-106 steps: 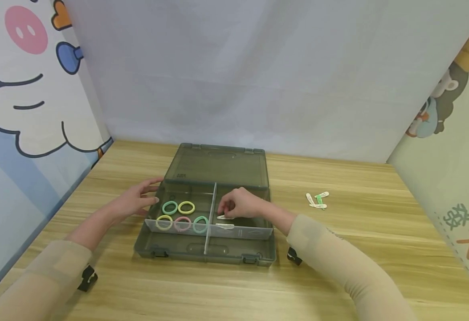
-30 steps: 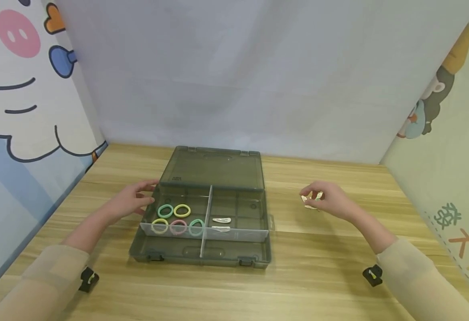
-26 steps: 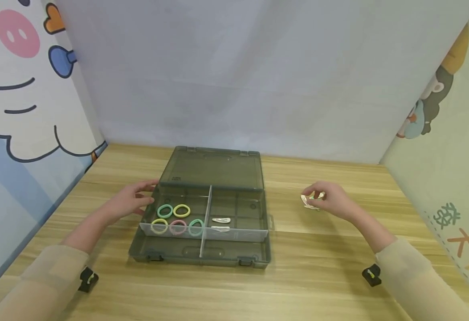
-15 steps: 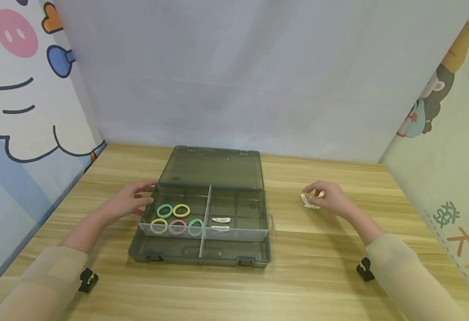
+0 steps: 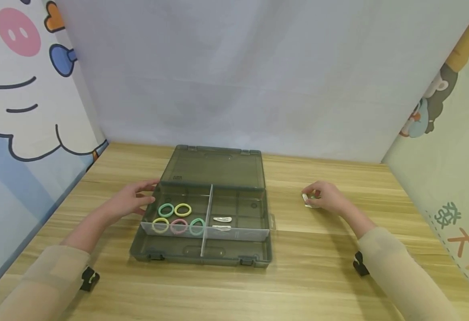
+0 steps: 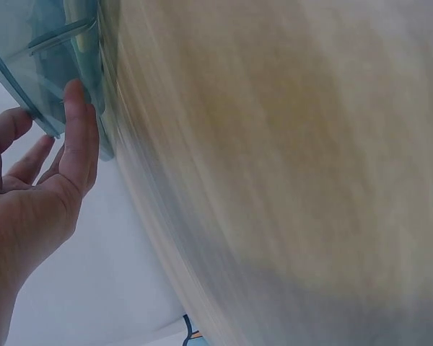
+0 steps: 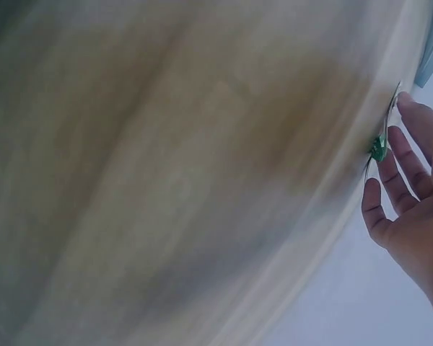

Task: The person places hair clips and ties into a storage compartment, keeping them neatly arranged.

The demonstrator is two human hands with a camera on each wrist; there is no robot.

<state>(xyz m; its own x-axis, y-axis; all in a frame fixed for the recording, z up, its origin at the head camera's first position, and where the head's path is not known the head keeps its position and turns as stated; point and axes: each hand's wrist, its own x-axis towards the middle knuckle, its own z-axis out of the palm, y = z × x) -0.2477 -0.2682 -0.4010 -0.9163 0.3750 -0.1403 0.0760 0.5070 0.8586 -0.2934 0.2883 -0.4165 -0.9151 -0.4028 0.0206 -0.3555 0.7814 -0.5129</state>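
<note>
In the head view, my left hand (image 5: 132,199) rests at the left side of a grey translucent divided box (image 5: 238,258) whose lid lies back. Its fingers touch the box's wall (image 6: 40,79) in the left wrist view, without curling round it. On the table to the right, my right hand (image 5: 325,197) is at a small group of white hair clips (image 5: 308,200), thumb and fingers apart. A green clip (image 7: 379,148) shows among the fingers in the right wrist view. The hand hides part of the group.
Several coloured hair ties (image 5: 183,210) lie in the box's back left compartment. Two white hair clips (image 5: 222,219) lie in the back right one. Pale dividers (image 5: 238,233) cross the box. A grey curtain (image 5: 238,80) hangs behind the wooden table (image 5: 318,276).
My right hand has left the box, where it was placing a white hair clip, and moved right to the loose clips. Lately it has lowered slightly over them. My left hand has stayed put.
</note>
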